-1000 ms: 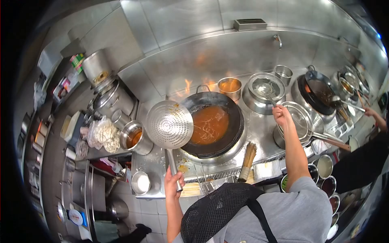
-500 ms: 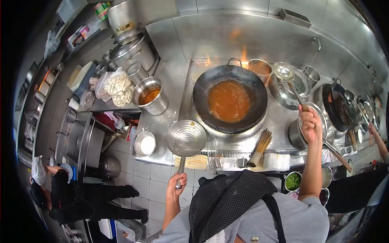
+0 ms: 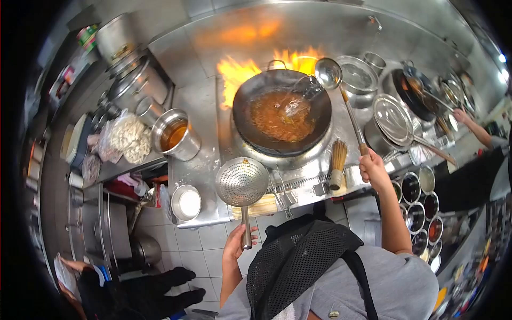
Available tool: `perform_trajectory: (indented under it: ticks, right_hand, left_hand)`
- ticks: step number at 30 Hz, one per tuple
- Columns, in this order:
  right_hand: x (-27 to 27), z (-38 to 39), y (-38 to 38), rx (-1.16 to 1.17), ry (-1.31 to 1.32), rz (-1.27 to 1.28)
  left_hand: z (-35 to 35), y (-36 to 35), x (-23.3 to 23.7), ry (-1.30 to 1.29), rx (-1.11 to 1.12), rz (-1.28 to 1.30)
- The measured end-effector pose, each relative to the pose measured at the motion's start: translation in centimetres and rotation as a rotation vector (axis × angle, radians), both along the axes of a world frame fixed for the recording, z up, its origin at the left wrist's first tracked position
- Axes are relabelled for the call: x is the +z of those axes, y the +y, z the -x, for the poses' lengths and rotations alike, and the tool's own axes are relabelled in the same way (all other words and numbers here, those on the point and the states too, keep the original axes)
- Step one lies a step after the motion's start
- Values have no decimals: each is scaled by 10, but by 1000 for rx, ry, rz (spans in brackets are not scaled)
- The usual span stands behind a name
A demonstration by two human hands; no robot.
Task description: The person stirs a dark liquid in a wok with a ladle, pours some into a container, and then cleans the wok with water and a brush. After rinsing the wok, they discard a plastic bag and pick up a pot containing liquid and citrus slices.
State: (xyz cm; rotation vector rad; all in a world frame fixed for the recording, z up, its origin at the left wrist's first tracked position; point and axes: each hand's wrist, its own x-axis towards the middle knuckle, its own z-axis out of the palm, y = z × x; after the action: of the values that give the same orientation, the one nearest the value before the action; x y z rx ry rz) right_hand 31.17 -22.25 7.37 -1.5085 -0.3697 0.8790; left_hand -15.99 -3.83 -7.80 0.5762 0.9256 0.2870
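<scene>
My right hand [image 3: 374,169] is closed round the wooden handle of a ladle [image 3: 328,73], whose bowl is over the right rim of the black wok [image 3: 244,114]. Clear liquid streams from the ladle's side into the reddish-brown broth [image 3: 266,114] in the wok. At the front edge of the counter, my left hand [image 3: 234,243] has its fingers loosely round the metal handle of a perforated skimmer [image 3: 242,181]. The skimmer's round face lies left of the wok's front, facing up.
Tall flames [image 3: 237,77] rise behind the wok. A steel pot of amber liquid [image 3: 184,144] and a white-filled container [image 3: 186,202] stand left. A bamboo brush [image 3: 337,165] lies right, near a strainer on a pot [image 3: 393,118]. Other people work on both sides.
My right hand has swung the ladle left from the water pan to the wok, and liquid now pours in. The flames have grown much larger. The left hand still has the skimmer.
</scene>
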Motion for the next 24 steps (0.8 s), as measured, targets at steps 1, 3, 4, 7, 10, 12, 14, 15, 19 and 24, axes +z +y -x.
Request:
perform_trajectory:
  ticks: [1,3,4,7,10,12,14,15,19,24]
  right_hand:
    - [-23,-2,-16,-6,-196,66]
    - [-73,0,-50,-108,-597,321]
    - [-93,3,-66,-140,-663,306]
    - [-165,3,-124,-189,-891,379]
    - [-166,21,-141,-172,-811,577]
    - [-177,22,-145,-167,-731,664]
    - [-175,17,-131,-107,-951,729]
    - [-172,12,-125,-47,-1178,799]
    - [-148,4,-28,140,-811,753]
    - [-243,5,36,192,-815,838]
  left_hand:
    - [-1,0,6,20,28,27]
    - [11,9,-21,145,83,-81]
    - [20,15,-41,258,173,-206]
    - [50,40,-77,351,171,-413]
    - [53,46,-56,376,236,-671]
    - [43,54,-30,434,252,-803]
    - [32,57,-11,477,227,-867]
    - [26,59,-5,513,199,-920]
    - [-29,65,18,584,144,-1239]
    - [-145,43,71,231,-23,-1301]
